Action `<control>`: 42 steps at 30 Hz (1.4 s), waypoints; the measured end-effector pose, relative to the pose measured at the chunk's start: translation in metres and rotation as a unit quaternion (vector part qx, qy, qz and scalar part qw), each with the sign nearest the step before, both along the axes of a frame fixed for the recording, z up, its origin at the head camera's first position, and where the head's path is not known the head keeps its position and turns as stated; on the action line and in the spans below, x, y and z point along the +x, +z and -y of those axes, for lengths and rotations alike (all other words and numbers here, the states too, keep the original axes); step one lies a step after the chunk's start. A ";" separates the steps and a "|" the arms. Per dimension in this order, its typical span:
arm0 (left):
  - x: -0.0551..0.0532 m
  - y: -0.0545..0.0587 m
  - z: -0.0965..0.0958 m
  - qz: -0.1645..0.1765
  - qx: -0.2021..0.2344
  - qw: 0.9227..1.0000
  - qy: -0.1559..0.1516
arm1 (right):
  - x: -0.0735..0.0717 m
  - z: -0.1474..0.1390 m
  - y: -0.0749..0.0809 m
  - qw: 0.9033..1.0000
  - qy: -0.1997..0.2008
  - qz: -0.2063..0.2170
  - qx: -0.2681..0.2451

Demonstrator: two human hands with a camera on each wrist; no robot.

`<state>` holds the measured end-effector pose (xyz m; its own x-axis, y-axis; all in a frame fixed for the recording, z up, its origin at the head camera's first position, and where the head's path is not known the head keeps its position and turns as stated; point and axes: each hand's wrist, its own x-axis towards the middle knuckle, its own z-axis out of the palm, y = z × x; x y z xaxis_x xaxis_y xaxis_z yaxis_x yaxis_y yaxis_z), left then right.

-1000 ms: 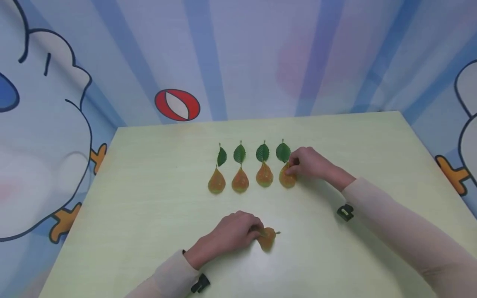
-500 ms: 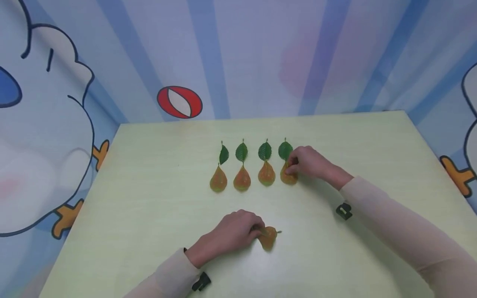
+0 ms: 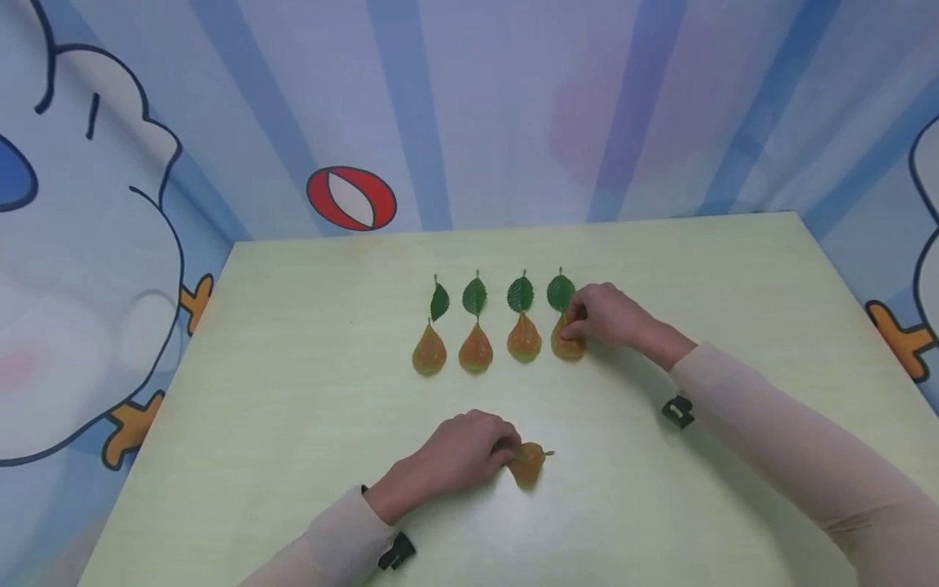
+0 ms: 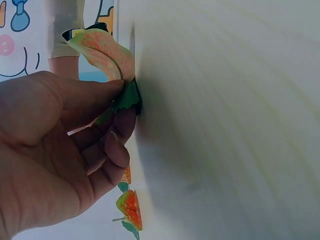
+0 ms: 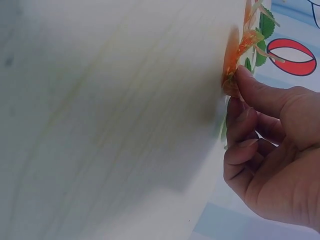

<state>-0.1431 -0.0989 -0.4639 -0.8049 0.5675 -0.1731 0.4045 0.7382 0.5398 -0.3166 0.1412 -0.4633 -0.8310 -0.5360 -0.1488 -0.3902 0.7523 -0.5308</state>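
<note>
In the head view, several flat orange-and-green artificial pears form a row on the table, among them the leftmost pear. Each has a green leaf above it, such as the leaf. My right hand pinches the rightmost pear between thumb and fingers at its upper part. Nearer the front, my left hand pinches a separate pear, its stem pointing right. The left wrist view shows this curved pear, with a green leaf right at the thumb and fingertips.
The pale green table reaches back to a striped blue backdrop printed with a red-and-white ball. Printed cartoon figures flank the table. A small black clip-like device sits by the right cuff, another by the left.
The whole head view shifts slightly. Both hands keep their hold and place, and the row of pears and leaves stays as it was.
</note>
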 end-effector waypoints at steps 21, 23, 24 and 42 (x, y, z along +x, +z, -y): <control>-0.008 0.003 -0.002 -0.013 -0.003 1.000 0.000 | 0.068 -0.012 0.026 0.997 0.061 -0.010 -0.048; -0.008 0.003 -0.002 -0.010 -0.003 1.000 0.001 | 0.079 -0.009 0.023 0.995 0.081 -0.006 -0.054; -0.008 0.003 -0.002 -0.009 -0.003 1.000 0.001 | 0.084 -0.008 0.020 0.994 0.092 -0.004 -0.057; -0.005 -0.004 -0.007 -0.009 0.012 1.000 -0.009 | 0.133 0.013 -0.008 0.980 0.186 0.008 -0.068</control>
